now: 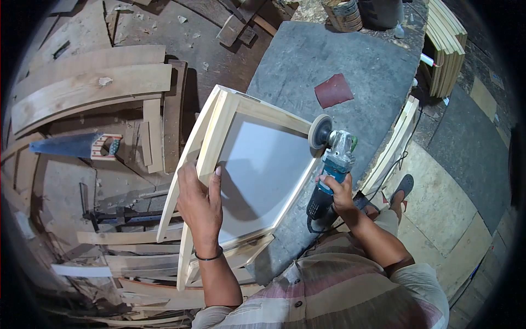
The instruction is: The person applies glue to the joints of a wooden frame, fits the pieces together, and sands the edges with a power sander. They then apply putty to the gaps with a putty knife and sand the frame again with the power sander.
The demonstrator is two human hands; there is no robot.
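In the head view, a pale wooden frame (210,131) with a white panel (263,170) set inside stands tilted over the grey-topped bench (290,60). My left hand (198,200) grips its left rail, the thumb lying along the wood. My right hand (338,192) is wrapped round the body of a blue angle grinder (334,167). The grinder's round sanding disc (320,131) is right at the frame's upper right corner. A dark red piece of sandpaper (333,91) lies on the bench beyond the disc.
A hand saw (82,147) lies on the left among curved wooden boards (90,90). Bar clamps (129,216) and more curved strips are below it. A bucket (343,13) stands at the bench's far end. The black power cord (402,156) trails on the right.
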